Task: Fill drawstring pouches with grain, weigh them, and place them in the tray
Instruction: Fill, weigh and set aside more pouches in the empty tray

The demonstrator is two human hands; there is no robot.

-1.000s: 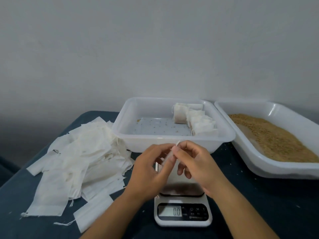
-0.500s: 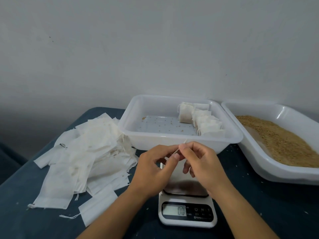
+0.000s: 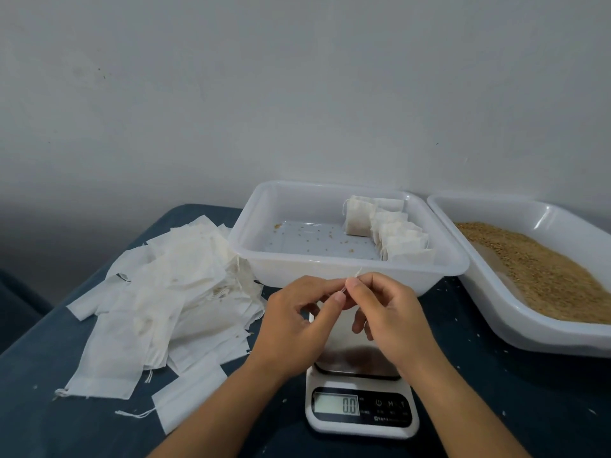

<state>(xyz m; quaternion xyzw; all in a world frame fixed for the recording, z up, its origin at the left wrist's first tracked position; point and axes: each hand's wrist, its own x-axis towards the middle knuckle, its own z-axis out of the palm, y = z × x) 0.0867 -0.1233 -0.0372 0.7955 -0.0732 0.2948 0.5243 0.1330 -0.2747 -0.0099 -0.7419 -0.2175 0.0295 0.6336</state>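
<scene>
I saw both hands meet just above the scale [image 3: 362, 404], a small white slab with a shiny steel platform and a dark panel whose pale display read 0.0. The left hand [image 3: 294, 322] and the right hand [image 3: 388, 317] had their fingers curled, thumb and forefinger tips pressed together on a thin white string [image 3: 353, 281] that poked up between them. Whether a pouch hung under the palms I could not tell; the hands hid most of the platform. Behind the scale stood the tray [image 3: 330, 269], a square tub of cloudy translucent plastic with rounded corners, its near wall right behind the fingertips. In its right rear part filled pouches [image 3: 390, 234] sat upright in a curved row, plump, off-white and papery, and stray grains dotted the tray's bare floor. Right of the scale lay a larger white bin [image 3: 542, 338], glossy and sloped, holding a gritty tan bed of grain [image 3: 549, 272] that thinned toward its near-left side. Left of the scale sprawled a loose heap of empty pouches [image 3: 158, 292], flat, thin, fibrous rectangles overlapping at all angles, some trailing frayed strings. Everything rested on a dark blue table [image 3: 496, 408] flecked with pale specks.
</scene>
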